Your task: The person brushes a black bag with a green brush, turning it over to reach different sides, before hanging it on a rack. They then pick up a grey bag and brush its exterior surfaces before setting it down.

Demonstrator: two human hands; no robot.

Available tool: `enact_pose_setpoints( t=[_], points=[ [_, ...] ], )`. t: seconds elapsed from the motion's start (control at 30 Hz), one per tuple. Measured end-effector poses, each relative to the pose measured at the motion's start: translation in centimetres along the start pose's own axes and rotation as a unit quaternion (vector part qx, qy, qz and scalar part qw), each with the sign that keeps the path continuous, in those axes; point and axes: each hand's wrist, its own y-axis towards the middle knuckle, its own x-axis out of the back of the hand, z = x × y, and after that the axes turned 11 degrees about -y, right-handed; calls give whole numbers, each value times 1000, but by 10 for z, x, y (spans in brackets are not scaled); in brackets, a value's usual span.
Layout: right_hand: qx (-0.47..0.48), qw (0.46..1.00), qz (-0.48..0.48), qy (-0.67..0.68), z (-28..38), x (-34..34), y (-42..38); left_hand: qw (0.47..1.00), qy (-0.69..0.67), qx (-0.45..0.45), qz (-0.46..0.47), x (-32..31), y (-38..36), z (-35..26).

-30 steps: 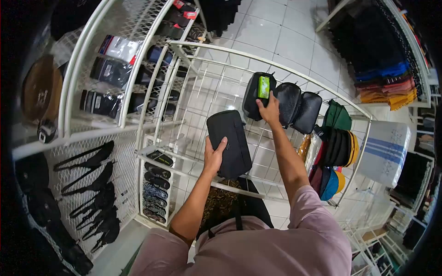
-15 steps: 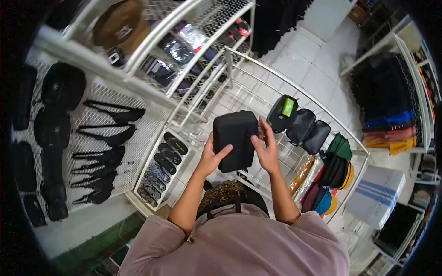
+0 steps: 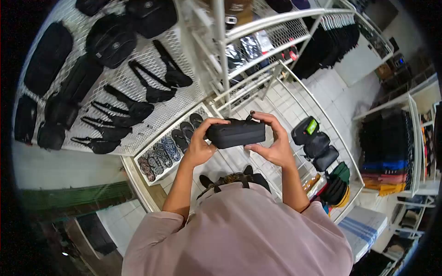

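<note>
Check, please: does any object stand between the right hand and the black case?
Nothing visible stands in the way: the right hand holds one end of the black case, and the left hand holds the other.

The pouch (image 3: 239,135) looks like matt cloth (the shirt (image 3: 253,225) too), the floor (image 3: 322,89) glossy.

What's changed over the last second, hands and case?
Right hand left the green-tagged pouch, moved left and now grips the case too. Left hand still holds it. Case turned from broad face to narrow side toward the camera. View swung left. Unchanged: the green-tagged pouch and two plain pouches in their row.
</note>
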Motion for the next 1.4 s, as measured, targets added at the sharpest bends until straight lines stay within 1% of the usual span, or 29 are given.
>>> enact_pose_setpoints(
  t=[0.03,0.1,0.13,0.17,0.23,0.27,0.3,0.37,0.4,0.43,0.5,0.57,0.6,0.63,0.73,0.77,0.8,0.83,0.9,0.93,0.97,1.03,1.07,1.1,1.17,1.23,1.3,1.37,1.4],
  points=[
    [13,1000,10,-1,8,-11,5,1000,1,-9,-13,12,-7,-3],
    [69,997,26,10,24,-33,15,999,-19,-8,-27,36,-25,-7],
    [78,997,-3,21,37,-49,21,999,-22,-32,-30,46,-32,-14],
    [91,996,4,24,47,-65,25,998,-17,-41,-42,58,-41,-18],
    [65,994,5,87,68,-94,32,986,-148,-7,-75,82,-61,-22],
    [88,992,31,81,73,-108,36,984,-154,-16,-90,94,-70,-23],
    [67,993,63,78,71,-126,34,984,-147,-30,-100,105,-81,-26],
    [102,990,82,46,93,-158,38,970,-192,-22,-145,127,-97,-38],
    [141,988,57,9,91,-178,39,983,-107,-70,-133,141,-101,-48],
    [143,988,62,-1,95,-192,41,975,-161,-69,-136,151,-108,-56],
    [156,987,37,-4,103,-221,42,956,-182,-125,-195,163,-120,-79],
    [191,981,23,35,110,-248,45,932,-242,-112,-246,184,-131,-86],
    [205,977,45,45,121,-255,46,928,-254,-114,-246,198,-137,-88],
    [217,973,62,55,121,-267,48,919,-267,-119,-266,207,-142,-96],
    [267,959,93,25,150,-285,58,909,-261,-155,-286,239,-153,-107],
    [288,953,95,17,159,-290,63,891,-293,-167,-304,246,-156,-114],
    [285,948,141,18,168,-290,66,871,-327,-178,-321,254,-158,-119],
    [279,946,163,32,180,-293,72,871,-316,-191,-324,264,-159,-124],
    [328,935,131,29,194,-304,86,852,-349,-209,-330,284,-160,-134],
    [342,931,113,64,202,-313,94,866,-312,-218,-325,293,-158,-139],
    [350,927,112,72,208,-321,105,867,-302,-225,-327,301,-153,-146],
    [402,912,41,78,223,-337,129,862,-251,-244,-367,312,-135,-169],
    [434,897,-10,79,239,-342,145,871,-204,-251,-370,312,-123,-187],
    [428,899,-36,84,247,-349,162,875,-162,-262,-373,322,-111,-195],
    [454,881,-96,95,279,-357,200,884,-1,-244,-399,323,-91,-226],
    [476,862,-126,116,320,-351,234,854,172,-289,-397,342,-66,-239],
    [515,824,-180,150,353,-356,275,808,279,-311,-415,355,-46,-263],
    [517,813,-193,185,384,-356,304,778,331,-337,-414,379,-28,-281],
    [516,813,-187,193,400,-355,318,779,329,-349,-405,385,-22,-294]
  ],
)
